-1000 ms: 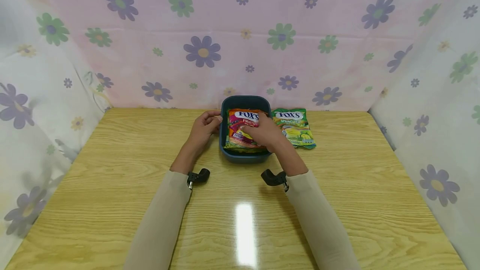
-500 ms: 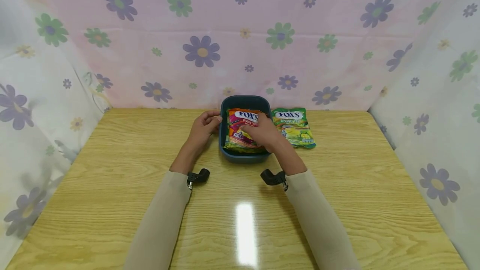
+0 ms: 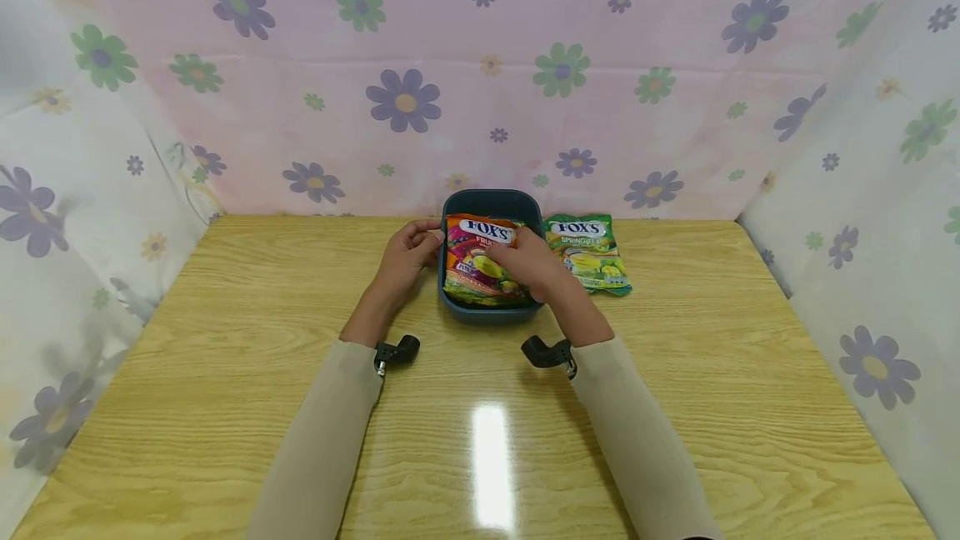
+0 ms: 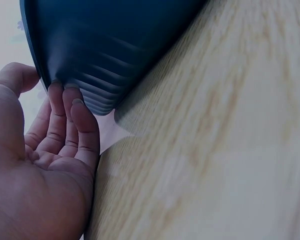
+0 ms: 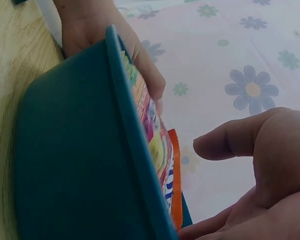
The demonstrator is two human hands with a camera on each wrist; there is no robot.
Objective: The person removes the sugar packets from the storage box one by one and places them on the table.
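A dark blue-green plastic bin (image 3: 491, 317) stands near the table's back edge. In it lies a red-orange Fox's Fruits candy bag (image 3: 467, 261), on top of green-yellow packaging. My left hand (image 3: 408, 257) holds the bin's left side; the left wrist view shows the thumb at the rim and the curled fingertips on the ribbed outer wall. My right hand (image 3: 534, 263) reaches over the right rim, its thumb above the bag. In the right wrist view, thumb and fingers (image 5: 215, 225) stand apart, the fingers going down at the bag's edge, partly hidden.
A green Fox's Spring Tea candy bag (image 3: 588, 252) lies flat on the wooden table (image 3: 300, 298), just right of the bin. Behind the table hangs a pink flowered cloth (image 3: 450, 65), with pale flowered cloth at both sides. Both wrists carry black camera mounts.
The Fruits bag has shifted left in the bin, against its left wall. My right thumb has moved slightly right; the left hand and bin stay in place.
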